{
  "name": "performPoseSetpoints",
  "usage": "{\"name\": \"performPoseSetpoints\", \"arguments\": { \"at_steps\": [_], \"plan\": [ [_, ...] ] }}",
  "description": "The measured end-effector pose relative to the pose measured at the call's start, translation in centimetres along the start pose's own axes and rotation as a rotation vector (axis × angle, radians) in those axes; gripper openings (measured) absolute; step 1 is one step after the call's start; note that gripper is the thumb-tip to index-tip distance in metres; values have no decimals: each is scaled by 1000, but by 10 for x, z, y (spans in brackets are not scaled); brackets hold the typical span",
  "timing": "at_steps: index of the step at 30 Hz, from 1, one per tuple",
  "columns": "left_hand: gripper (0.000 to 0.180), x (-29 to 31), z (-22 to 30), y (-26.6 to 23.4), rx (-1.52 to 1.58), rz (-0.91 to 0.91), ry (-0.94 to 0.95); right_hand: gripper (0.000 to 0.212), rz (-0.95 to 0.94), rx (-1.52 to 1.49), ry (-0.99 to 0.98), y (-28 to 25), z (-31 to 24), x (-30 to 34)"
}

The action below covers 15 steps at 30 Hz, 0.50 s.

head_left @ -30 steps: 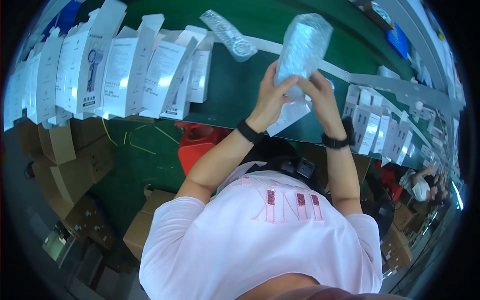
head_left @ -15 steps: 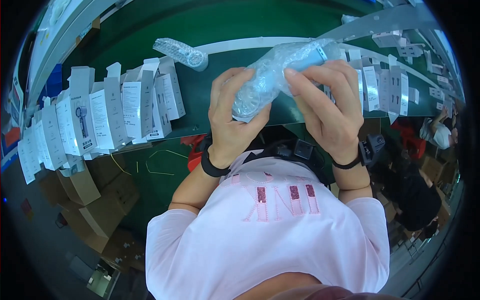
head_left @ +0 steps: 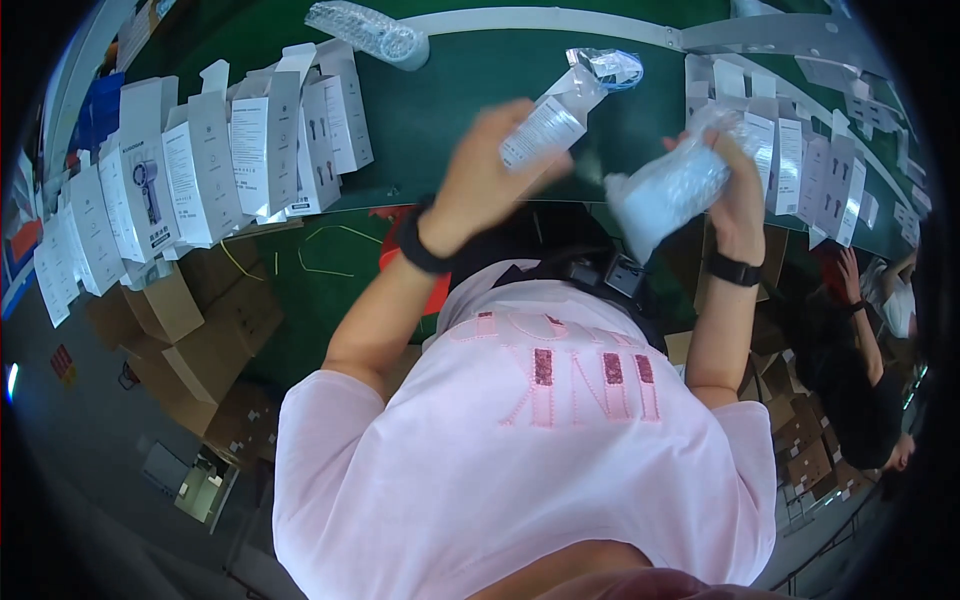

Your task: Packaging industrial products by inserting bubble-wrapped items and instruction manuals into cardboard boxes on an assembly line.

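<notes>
My right hand (head_left: pixel 738 190) is closed around a bubble-wrapped pale blue device (head_left: pixel 668 190), holding it tilted just off the bench's near edge. Its shape is blurred by the clear wrap. My left hand (head_left: pixel 485 175), smeared by motion, has fingers and thumb round the near end of a white printed box (head_left: pixel 547 130). At the box's far end, a shiny clear bag (head_left: pixel 612 68) with a thin blue cable sticks out. Another bubble-wrapped item (head_left: pixel 370 35) lies on the green bench (head_left: pixel 470 70), beyond my left hand.
Open-flapped white boxes (head_left: pixel 205 165) stand in a row on the left, and more boxes (head_left: pixel 790 165) stand on the right. A pale rail (head_left: pixel 540 18) crosses the bench. Brown cartons (head_left: pixel 205 350) are stacked at lower left. Another person (head_left: pixel 840 360) is at the far right.
My hands have parted. The wrapped device, before between both hands, has moved down and right in my right hand. My left hand is now at the white box and cable bag.
</notes>
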<state>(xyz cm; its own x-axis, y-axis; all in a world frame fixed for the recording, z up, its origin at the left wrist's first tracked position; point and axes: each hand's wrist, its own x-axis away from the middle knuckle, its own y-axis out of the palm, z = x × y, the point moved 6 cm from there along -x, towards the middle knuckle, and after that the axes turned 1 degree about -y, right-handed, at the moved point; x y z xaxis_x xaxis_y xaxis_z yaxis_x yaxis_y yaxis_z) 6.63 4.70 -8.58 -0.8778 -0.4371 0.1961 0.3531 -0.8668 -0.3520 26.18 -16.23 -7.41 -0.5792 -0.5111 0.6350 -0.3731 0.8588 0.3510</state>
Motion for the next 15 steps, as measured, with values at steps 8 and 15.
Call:
{"name": "performPoseSetpoints", "arguments": {
  "at_steps": [8, 15],
  "plan": [
    [53, -101, -86, 59, -537, -161, -410, 27, 222, -199, -515, -4, -30, -78],
    [43, -31, -77, 48, -35, -53, -190, 26, -191, -712, -383, 58, -6, -105]
  ]
}}
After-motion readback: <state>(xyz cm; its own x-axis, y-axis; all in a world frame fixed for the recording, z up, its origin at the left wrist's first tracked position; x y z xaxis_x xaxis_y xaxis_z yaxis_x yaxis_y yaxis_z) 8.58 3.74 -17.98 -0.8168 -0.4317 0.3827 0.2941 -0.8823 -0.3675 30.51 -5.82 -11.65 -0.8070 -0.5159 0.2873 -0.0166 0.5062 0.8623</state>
